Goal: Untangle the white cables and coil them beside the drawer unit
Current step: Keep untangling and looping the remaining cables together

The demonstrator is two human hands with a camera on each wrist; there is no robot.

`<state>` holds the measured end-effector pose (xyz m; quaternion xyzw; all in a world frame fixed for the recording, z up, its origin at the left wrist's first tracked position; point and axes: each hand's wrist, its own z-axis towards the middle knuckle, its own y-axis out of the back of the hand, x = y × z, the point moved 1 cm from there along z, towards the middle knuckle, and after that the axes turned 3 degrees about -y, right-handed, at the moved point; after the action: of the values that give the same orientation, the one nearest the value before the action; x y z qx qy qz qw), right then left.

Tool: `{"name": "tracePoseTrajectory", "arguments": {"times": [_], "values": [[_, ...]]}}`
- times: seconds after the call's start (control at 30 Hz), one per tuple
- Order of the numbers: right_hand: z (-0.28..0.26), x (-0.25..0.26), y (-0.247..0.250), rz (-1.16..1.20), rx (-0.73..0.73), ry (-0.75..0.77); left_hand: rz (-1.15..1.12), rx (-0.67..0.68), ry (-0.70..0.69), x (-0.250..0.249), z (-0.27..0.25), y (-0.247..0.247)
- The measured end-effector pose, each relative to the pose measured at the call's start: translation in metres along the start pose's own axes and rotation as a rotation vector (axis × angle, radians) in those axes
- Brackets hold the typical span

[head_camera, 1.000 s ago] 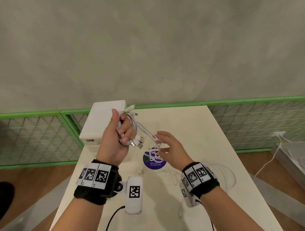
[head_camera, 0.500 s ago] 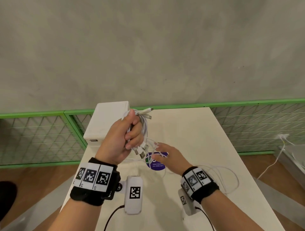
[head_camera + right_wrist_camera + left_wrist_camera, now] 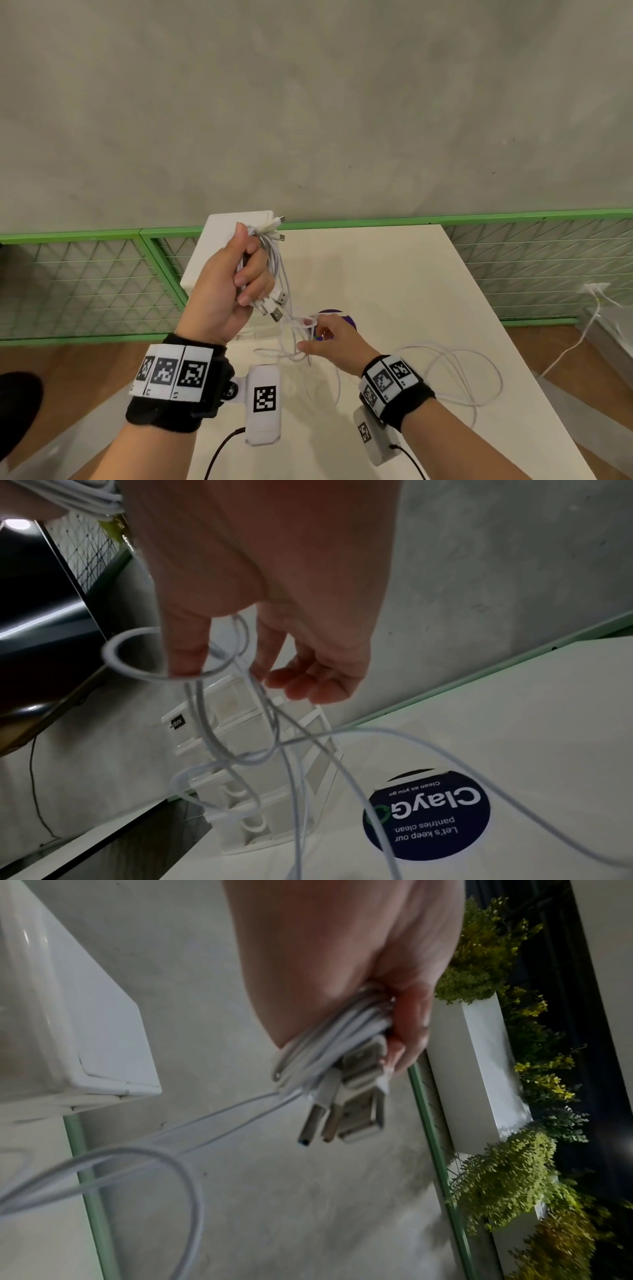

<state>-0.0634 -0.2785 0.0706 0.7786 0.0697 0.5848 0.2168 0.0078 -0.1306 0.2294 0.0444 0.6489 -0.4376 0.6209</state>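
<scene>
My left hand [image 3: 248, 275] is raised in front of the white drawer unit [image 3: 222, 240] and grips a bundle of white cables [image 3: 274, 263]. Several USB plugs [image 3: 275, 305] stick out below its fingers, and smaller plugs poke out above. The left wrist view shows the same cable bundle [image 3: 329, 1042] and USB plugs [image 3: 356, 1110] in the left hand [image 3: 342, 961]. Strands hang down to my right hand [image 3: 325, 337], low over the table. In the right wrist view a white cable loop [image 3: 137, 653] circles the thumb of the right hand [image 3: 257, 588], and strands pass between thumb and curled fingers.
Loose white cable loops [image 3: 479, 377] lie on the white table [image 3: 411, 274] to the right of my right wrist. A round purple sticker [image 3: 428, 818] sits mid-table. Green mesh fencing [image 3: 85, 284] runs behind the table. Another white lead [image 3: 582, 342] trails on the floor at right.
My right hand has drawn back toward me and slightly left, and its spread fingers have curled around the hanging strands. The left hand has turned a little with the bundle, staying raised.
</scene>
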Motion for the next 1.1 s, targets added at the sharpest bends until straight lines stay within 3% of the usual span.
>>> {"name": "tracePoseTrajectory", "arguments": {"times": [0.07, 0.23, 0.33, 0.47, 0.6, 0.8, 0.97, 1.1], "values": [[0.000, -0.003, 0.004, 0.020, -0.065, 0.014, 0.031, -0.043, -0.012, -0.001, 0.001, 0.004], [-0.011, 0.002, 0.042, 0.381, -0.211, -0.014, 0.189, -0.288, -0.038, 0.013, 0.010, 0.031], [-0.015, 0.006, 0.059, 0.478, -0.279, 0.010, 0.284, -0.384, -0.002, 0.034, 0.012, 0.039], [-0.026, 0.016, 0.072, 0.599, -0.337, 0.038, 0.506, -0.293, 0.125, 0.064, 0.008, 0.033], [-0.034, 0.028, 0.075, 0.664, -0.329, 0.066, 0.546, -0.166, 0.259, 0.082, 0.003, 0.011], [-0.037, 0.029, 0.068, 0.629, -0.364, 0.025, 0.669, -0.113, 0.252, 0.086, 0.003, -0.012], [-0.040, 0.027, 0.066, 0.621, -0.321, 0.031, 0.585, -0.094, 0.288, 0.084, 0.006, -0.006], [-0.042, 0.024, 0.070, 0.500, -0.297, 0.022, 0.449, -0.178, 0.290, 0.082, 0.008, 0.001]]}}
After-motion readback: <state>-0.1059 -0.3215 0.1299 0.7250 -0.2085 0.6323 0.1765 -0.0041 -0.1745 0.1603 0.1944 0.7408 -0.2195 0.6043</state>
